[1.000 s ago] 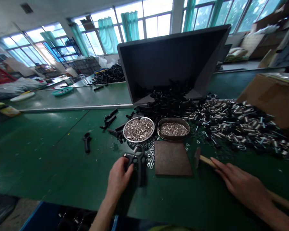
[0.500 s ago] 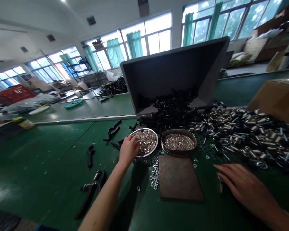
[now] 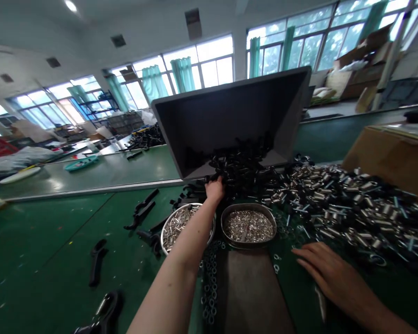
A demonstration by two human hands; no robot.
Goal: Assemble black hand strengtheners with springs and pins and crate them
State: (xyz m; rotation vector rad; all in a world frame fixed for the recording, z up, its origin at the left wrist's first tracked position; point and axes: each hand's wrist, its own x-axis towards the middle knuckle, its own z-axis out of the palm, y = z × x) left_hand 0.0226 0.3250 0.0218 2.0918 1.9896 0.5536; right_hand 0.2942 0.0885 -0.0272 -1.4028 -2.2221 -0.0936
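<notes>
My left hand [image 3: 215, 189] reaches forward to the heap of black plastic parts [image 3: 242, 162] at the mouth of a grey bin [image 3: 230, 106]. Its fingers curl at a black part on the near edge, and the fingertips are partly hidden. My left forearm crosses above a round bowl [image 3: 174, 227] of small metal pins. On the right, my right hand [image 3: 334, 278] hovers low over the table, palm down, its fingers stretched out to the left. A slim silver metal piece [image 3: 320, 304] shows just below it; I cannot tell whether the hand touches it.
An oval tin [image 3: 226, 222] of small metal bits stands behind a brown metal plate [image 3: 252, 292]. Washers [image 3: 211, 297] lie along its left side. Black clamp-like parts [image 3: 97, 262] lie at left. A big pile of metal sleeves and bolts [image 3: 348, 204] and a cardboard box [image 3: 390, 157] are at right.
My left hand has left the bowl of pins and moved forward and right to the black parts. My right hand stays near the same spot. The view has shifted.
</notes>
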